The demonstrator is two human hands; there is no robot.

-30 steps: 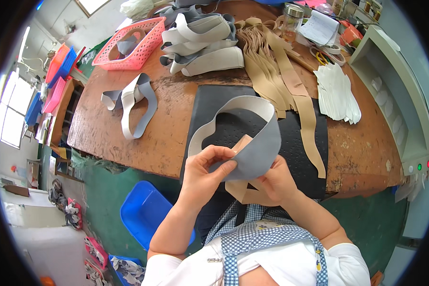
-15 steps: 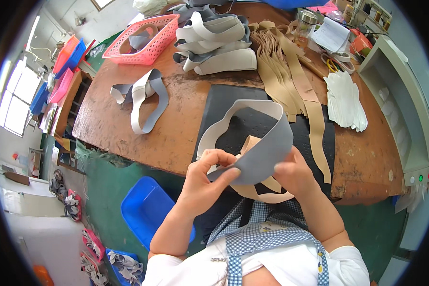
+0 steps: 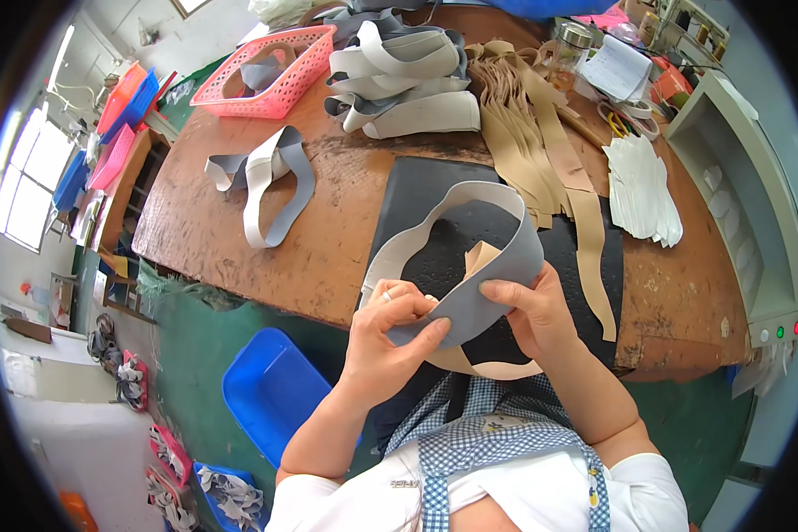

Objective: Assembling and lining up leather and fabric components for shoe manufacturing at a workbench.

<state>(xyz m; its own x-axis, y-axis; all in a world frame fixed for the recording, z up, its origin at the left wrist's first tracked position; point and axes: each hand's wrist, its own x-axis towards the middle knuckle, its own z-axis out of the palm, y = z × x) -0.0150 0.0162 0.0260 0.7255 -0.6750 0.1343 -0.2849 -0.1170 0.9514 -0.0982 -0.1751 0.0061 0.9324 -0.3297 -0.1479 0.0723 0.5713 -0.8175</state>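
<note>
A curved grey band [image 3: 470,266], pale on its inner face, is held over the near edge of a black mat [image 3: 434,191] on a brown workbench [image 3: 239,239]. The left hand [image 3: 386,332] is closed on the band's near end, thumb pressed along its lower edge; the right hand [image 3: 532,306] pinches the same end from the other side. A tan strip [image 3: 479,257] shows inside the loop, above the hands. The step appears to be lining up layers; pressing evenly along the edge is likely called for next. Beyond the mat lie more tan strips [image 3: 532,133].
</note>
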